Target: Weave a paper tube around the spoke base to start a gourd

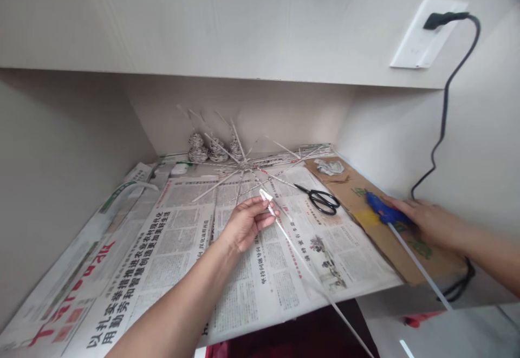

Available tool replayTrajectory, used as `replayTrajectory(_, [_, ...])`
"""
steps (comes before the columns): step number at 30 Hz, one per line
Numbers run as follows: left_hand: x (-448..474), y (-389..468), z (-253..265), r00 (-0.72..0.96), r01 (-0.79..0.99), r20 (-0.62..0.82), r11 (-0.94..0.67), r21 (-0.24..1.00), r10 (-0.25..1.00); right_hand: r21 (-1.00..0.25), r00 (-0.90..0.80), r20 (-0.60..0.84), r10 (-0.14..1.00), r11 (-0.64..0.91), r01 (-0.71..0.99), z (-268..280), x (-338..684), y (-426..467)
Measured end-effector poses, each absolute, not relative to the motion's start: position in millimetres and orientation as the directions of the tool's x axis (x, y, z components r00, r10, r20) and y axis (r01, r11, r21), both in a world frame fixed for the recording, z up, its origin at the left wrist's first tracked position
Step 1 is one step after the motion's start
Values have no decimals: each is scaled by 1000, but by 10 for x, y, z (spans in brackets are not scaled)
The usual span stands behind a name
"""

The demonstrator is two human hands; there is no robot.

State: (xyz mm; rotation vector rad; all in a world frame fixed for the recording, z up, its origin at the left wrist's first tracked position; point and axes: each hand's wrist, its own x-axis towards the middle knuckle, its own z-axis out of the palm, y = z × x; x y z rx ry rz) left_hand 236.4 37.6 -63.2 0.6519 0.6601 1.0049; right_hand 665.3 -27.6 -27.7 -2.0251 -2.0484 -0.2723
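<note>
My left hand (252, 218) is closed over the newspaper, pinching a long, thin white paper strip (298, 256) near its end. The tip above my fingers is wider and looks folded, while the rest trails down past the front edge. On the right, my right hand (426, 220) is wrapped over a blue hot glue gun (384, 206), its fingers partly hidden. A long pale glue stick (414, 258) runs out of the gun's back. Beneath the gun lies a flat piece of brown cardboard (368, 233). Black-handled scissors (323, 201) rest between my hands.
Newspaper (170, 249) covers the surface. Behind my left hand, rolled paper sticks (244, 166) radiate from one centre. Several woven gourd shapes (198, 148) stand at the back. Crumpled paper (330, 167) sits on the cardboard. A black cord (446, 103) hangs from the wall socket (422, 38).
</note>
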Motion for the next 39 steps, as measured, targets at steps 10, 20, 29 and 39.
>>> replayTrajectory(10, [2366, 378, -622, 384, -534, -192, 387, 752, 903, -460, -312, 27, 950, 289, 840, -2, 4526, -322])
replayTrajectory(20, [2307, 462, -635, 398, -569, -166, 385, 727, 902, -705, -248, -13, 969, 167, 689, -404, 3966, -26])
replayTrajectory(29, [2325, 418, -614, 435, -588, -161, 415, 695, 886, -936, -413, -303, 859, -188, 297, -445, 4050, -90])
replayTrajectory(39, [2338, 404, -635, 431, -557, -133, 379, 739, 893, -901, -257, -110, 960, 13, 435, -523, 3976, -158])
